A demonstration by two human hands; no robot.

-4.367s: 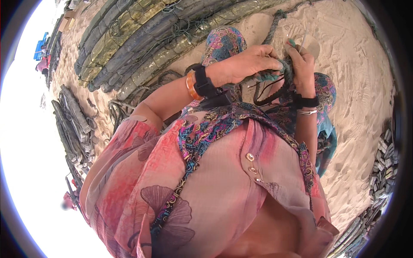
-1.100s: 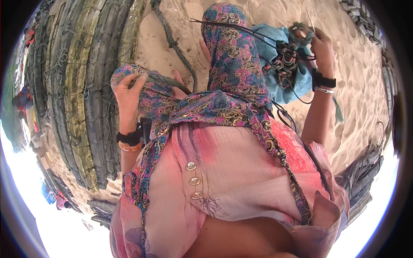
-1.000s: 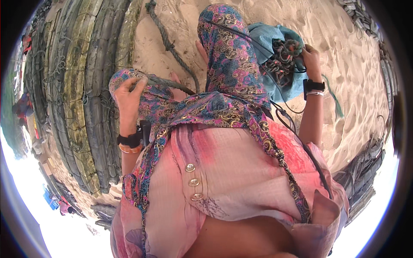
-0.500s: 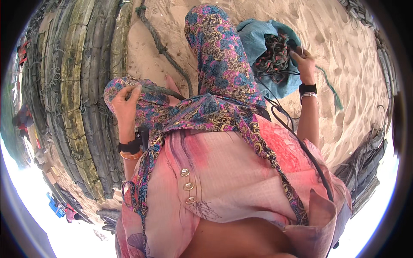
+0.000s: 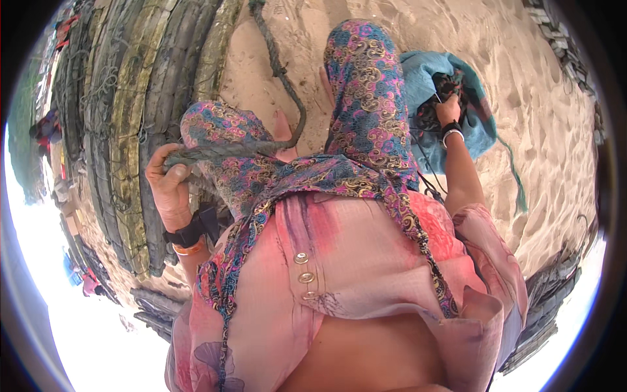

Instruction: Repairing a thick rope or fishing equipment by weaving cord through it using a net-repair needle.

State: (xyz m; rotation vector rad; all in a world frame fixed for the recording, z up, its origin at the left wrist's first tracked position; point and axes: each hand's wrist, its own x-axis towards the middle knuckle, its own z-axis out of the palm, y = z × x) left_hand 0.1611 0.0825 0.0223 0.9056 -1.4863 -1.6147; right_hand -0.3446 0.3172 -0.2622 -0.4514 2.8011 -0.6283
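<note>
My left hand point(image 5: 168, 186) is closed around the end of a thick grey-green rope point(image 5: 228, 151). The rope lies across my lap over patterned trousers, then bends away over the sand. To the right, my right hand point(image 5: 449, 110) is inside the mouth of a blue cloth sack point(image 5: 484, 134). Its fingers are bent against a dark bundle of cords with reddish bits point(image 5: 450, 83). A thin pale piece shows beside those fingers, but what they grip is partly hidden.
Long dark and yellowish bundles of netting point(image 5: 134, 117) lie side by side on my left. Sand point(image 5: 542, 150) spreads around the sack, with a green cord point(image 5: 516, 173) trailing over it. More dark bundles point(image 5: 548, 287) lie at the right rim. Red and dark items sit at the far left.
My right hand has moved from the sack's right edge into its mouth, onto the cords. My left hand now wraps the rope end more fully. The whole view has shifted.
</note>
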